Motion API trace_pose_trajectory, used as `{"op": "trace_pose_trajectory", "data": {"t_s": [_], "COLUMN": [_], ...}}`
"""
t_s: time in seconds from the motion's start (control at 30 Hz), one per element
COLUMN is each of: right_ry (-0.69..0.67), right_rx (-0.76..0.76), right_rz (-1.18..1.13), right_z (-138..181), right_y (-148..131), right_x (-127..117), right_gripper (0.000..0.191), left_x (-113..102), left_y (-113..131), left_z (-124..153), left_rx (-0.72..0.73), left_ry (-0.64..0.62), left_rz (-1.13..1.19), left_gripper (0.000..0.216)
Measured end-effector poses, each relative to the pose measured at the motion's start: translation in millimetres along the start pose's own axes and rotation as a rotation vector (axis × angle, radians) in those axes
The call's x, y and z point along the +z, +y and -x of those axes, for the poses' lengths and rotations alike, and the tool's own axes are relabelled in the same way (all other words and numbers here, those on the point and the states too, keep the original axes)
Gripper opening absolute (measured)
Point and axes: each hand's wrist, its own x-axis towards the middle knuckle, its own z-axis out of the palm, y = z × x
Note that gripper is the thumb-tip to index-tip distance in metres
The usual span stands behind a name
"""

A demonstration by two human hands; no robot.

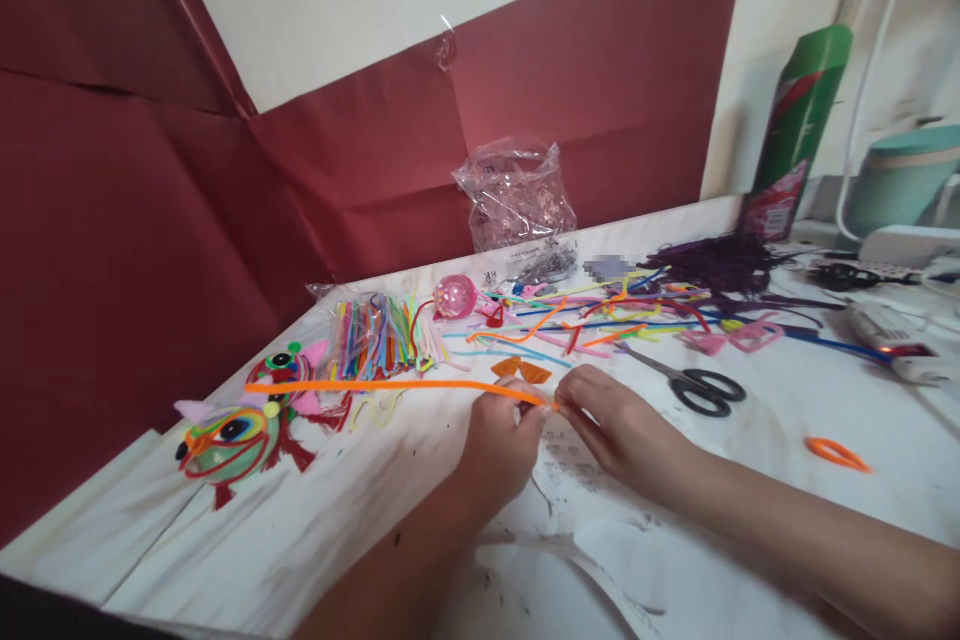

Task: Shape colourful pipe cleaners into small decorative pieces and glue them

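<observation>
An orange pipe cleaner (390,385) stretches out to the left from between my two hands, over the table. My left hand (501,435) is closed on it near its right end. Fingertips of my right hand (600,415) pinch the same end, just beside the left fingers. Right behind the hands lies a small orange folded piece (521,370). A bent orange loop (838,454) lies off to the right. Black-handled scissors (697,388) rest beyond my right hand. Printed paper (574,465) shows beneath the hands.
Two colourful fish-like crafts (232,440) stand at the left. Behind them sits a bundle of pipe cleaners (382,335), with loose ones scattered rightward. A pink ball (454,297), a clear plastic bag (519,200), purple strands (712,270) and a green bottle (799,130) line the back.
</observation>
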Motion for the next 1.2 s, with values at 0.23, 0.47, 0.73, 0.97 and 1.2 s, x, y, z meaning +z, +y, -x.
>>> {"op": "trace_pose_trajectory", "data": {"t_s": [0.23,0.47,0.73,0.97,1.2], "right_ry": [0.004,0.124,-0.037,0.007,0.136], "right_rx": [0.321,0.524,0.02,0.305,0.48], "right_rz": [-0.391,-0.712,-0.037,-0.448,-0.776], "right_z": [-2.7,0.3,-3.5,-6.3,-4.0], "right_y": [-5.5,-10.0,-4.8,-6.2,-7.5], "right_x": [0.0,10.5,-7.6,-3.5,5.6], "right_gripper": [0.016,0.022,0.016,0.012,0.018], "left_x": [1.9,12.4,1.0,1.6,9.9], "left_y": [-2.6,1.7,-0.1,1.2,7.1], "left_z": [0.8,6.3,1.0,1.2,4.4], "left_rx": [0.039,-0.085,0.047,-0.034,-0.235], "left_ry": [0.077,0.136,-0.027,0.058,0.099], "left_rz": [0.06,0.225,-0.096,0.045,0.281], "left_gripper": [0.008,0.009,0.011,0.007,0.01]}}
